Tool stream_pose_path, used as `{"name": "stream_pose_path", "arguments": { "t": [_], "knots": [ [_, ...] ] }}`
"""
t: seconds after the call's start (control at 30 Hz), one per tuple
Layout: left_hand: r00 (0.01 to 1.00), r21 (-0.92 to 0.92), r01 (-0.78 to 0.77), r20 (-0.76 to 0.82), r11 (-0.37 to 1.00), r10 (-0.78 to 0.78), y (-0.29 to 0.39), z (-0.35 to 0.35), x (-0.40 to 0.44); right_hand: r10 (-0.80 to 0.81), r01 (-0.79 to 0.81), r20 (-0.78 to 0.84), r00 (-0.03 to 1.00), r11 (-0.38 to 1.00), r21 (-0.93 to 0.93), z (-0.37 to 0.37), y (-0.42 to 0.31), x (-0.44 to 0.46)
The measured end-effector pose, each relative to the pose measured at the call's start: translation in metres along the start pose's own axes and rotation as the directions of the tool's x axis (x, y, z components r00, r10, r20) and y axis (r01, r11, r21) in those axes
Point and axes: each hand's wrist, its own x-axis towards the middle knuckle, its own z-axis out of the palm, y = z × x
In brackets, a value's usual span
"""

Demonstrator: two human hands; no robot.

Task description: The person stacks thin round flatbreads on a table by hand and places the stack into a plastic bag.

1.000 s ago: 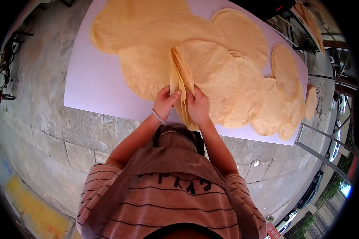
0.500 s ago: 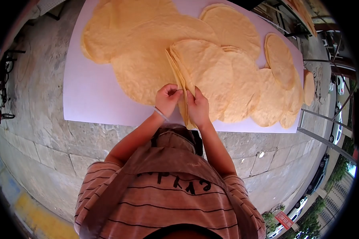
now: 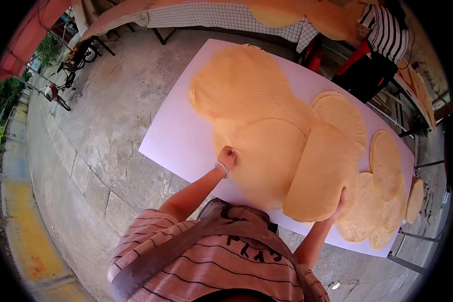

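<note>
Thin, round, yellowish sheets that look like flatbread [image 3: 236,83] lie in overlapping piles on a pale board. My left hand [image 3: 227,157] is closed in a pinch at the left edge of one round sheet [image 3: 269,156], which is spread flat. At that sheet's right side lies a folded stack of sheets [image 3: 319,173], its straight fold facing left. My right hand [image 3: 339,205] grips the stack's lower right edge, thumb on top and the other fingers hidden beneath.
More round sheets [image 3: 385,163] lie at the board's right end. The pale lilac board [image 3: 178,141] ends close to my apron [image 3: 211,226]. Behind it stands a table with a checked cloth [image 3: 186,16]; a person in a striped top [image 3: 390,35] is at the far right.
My hands were together at the edge of an upright fold of sheets. Now they are far apart, a sheet lies spread between them, and the view has turned left.
</note>
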Motion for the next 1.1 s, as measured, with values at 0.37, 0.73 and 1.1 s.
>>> {"name": "stream_pose_path", "arguments": {
  "t": [0.37, 0.73, 1.1],
  "knots": [
    [0.846, 0.332, -0.520, 0.076, 0.787, 0.527, 0.053, 0.056, -0.045, -0.275, 0.285, 0.195, 0.942, 0.343, -0.895, 0.074, -0.063, 0.013],
    [0.725, 0.579, -0.684, 0.476, 0.443, 0.498, 0.103, 0.109, -0.113, -0.049, 0.206, 0.237, 0.970, 0.682, -0.702, 0.066, 0.145, 0.034],
    [0.616, 0.294, -0.740, 0.656, 0.604, 0.435, 0.107, 0.084, -0.112, -0.009, 0.139, 0.207, 0.978, 0.767, -0.626, 0.084, 0.140, 0.031]
  ]
}}
